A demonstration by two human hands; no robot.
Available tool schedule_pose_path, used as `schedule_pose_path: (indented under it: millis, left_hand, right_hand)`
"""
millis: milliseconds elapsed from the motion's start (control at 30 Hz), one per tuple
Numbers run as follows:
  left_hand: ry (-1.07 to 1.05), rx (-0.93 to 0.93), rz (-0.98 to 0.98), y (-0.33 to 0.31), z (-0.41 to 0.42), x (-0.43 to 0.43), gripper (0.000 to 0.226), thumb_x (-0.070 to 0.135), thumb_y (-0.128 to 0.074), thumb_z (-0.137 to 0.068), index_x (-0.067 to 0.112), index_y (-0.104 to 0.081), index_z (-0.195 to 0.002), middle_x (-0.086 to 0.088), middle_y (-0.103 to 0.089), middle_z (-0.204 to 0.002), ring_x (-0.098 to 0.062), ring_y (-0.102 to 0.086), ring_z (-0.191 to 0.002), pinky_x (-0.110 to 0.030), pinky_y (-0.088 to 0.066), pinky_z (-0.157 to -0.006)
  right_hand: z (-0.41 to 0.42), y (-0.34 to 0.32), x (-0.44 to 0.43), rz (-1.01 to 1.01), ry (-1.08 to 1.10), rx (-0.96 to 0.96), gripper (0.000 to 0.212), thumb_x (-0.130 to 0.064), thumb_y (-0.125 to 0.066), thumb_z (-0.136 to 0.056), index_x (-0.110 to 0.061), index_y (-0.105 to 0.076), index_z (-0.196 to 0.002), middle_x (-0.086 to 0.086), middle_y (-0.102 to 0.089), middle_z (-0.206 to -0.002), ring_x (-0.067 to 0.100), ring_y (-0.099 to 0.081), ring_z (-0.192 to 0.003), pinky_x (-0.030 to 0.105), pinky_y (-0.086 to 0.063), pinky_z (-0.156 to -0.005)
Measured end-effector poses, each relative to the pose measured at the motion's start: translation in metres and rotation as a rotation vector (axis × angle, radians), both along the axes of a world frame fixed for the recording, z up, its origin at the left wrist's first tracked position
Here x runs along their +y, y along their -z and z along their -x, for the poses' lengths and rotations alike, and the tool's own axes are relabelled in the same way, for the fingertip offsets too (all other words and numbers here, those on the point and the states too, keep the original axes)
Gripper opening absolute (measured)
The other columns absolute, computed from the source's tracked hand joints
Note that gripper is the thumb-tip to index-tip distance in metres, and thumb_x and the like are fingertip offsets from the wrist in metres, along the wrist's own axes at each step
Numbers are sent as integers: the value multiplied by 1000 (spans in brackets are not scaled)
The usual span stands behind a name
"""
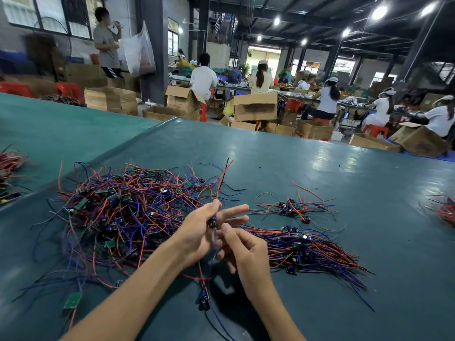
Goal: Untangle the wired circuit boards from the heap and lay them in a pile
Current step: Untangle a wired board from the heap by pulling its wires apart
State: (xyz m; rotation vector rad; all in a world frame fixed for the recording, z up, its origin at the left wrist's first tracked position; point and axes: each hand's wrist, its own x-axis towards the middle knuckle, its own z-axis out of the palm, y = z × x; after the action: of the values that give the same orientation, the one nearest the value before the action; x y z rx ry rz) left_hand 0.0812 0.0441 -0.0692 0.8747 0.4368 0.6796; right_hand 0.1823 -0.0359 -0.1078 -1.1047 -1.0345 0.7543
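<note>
My left hand (202,230) pinches a wired circuit board (213,222) between thumb and forefinger, just above the small dark board itself. The other fingers are stretched out loose toward the right. Its red wire (224,177) and a black one stand up past my fingertips. My right hand (246,252), close below and touching the left, is curled in, and thumb and forefinger seem to nip the blue wire (214,238) that hangs under the board.

The heap (123,212) sprawls to the left of my left hand, and some of its strands run under my wrists. The pile (310,249) of combed-out boards lies just right of my right hand, and a smaller cluster (293,209) sits beyond it on the tabletop (332,168).

I judge I'm mid-separation. This board looks lifted clear of the heap, but its lower leads may still be snagged. Next I should draw the blue wire straight through my right fingers. Then I can carry the board rightward and lay it with its wires aligned along the pile.
</note>
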Motion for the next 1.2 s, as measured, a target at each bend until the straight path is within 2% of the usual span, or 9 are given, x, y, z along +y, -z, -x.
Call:
schedule_pose_path:
  millis: [167,300,433,567,700,800,900,1000,1200]
  left_hand:
    - [-40,-133,56,17,-5,-6,38,47,-36,-102,26,-66,-95,-8,-69,-128,-29,-60,-124,-39,-51,-85]
    - [-123,-242,65,22,-3,-8,23,42,-45,-98,22,-33,-101,-13,-65,-134,-30,-62,-124,-35,-58,-71]
    - [-93,-195,-4,24,-4,-14,30,49,-41,-100,20,-41,-107,-14,-66,-132,-31,-66,-117,-30,-60,-57]
    - [2,-167,22,28,-7,-16,60,67,-30,-97,15,-45,-123,-15,-70,-122,-22,-72,-72,-30,-55,-53]
    - [-63,-76,58,37,-11,-11,63,68,-37,-95,13,-53,-122,-18,-72,-112,-31,-73,-85,-40,-54,-72]
    - [-155,-16,120,39,-11,-8,58,62,-46,-94,10,-57,-118,-18,-73,-95,-27,-71,-74,-34,-57,-60]
    - [-171,19,124,41,-10,-8,59,62,-55,-87,9,-61,-113,-10,-63,-72,-17,-54,-56,-29,-46,-52]
    - [-172,24,116,42,-11,-9,56,61,-57,-87,9,-64,-108,-6,-56,-66,-15,-42,-54,-27,-37,-52]
    - [-179,7,137,42,-10,-8,51,58,-59,-88,10,-67,-104,-5,-54,-66,-14,-41,-53,-26,-35,-50]
  right_hand:
    - [4,0,0,114,-64,3,16,-17,-71,-94,-8,-77,-82,10,-65,-62,6,-47,-39,15,-33,-40]
    - [7,-3,2,194,-108,160,23,-26,-74,-89,-3,-74,-94,16,-67,-70,18,-50,-42,22,-29,-36]
    - [6,-6,-1,239,-146,224,13,-24,-77,-87,-13,-75,-81,14,-63,-65,19,-53,-42,18,-28,-35]
    - [-5,-25,-1,169,-154,450,12,-20,-81,-78,-16,-72,-71,7,-57,-58,14,-50,-41,19,-31,-35]
    - [-36,-56,5,85,-38,621,11,-17,-73,-88,-10,-70,-79,4,-64,-68,9,-54,-47,18,-39,-38]
    - [-71,-82,19,32,128,648,11,-18,-70,-93,-12,-67,-84,0,-69,-70,6,-58,-50,17,-37,-39]
    - [-113,-98,38,64,270,734,17,-20,-66,-96,-16,-62,-80,-7,-68,-61,2,-58,-46,14,-35,-37]
    - [-151,-93,56,87,353,844,21,-19,-60,-101,-15,-58,-80,-8,-64,-53,-1,-57,-43,14,-37,-38]
    - [-171,-45,80,135,406,1009,16,-7,-56,-102,-9,-55,-86,2,-57,-80,4,-57,-59,14,-48,-43]
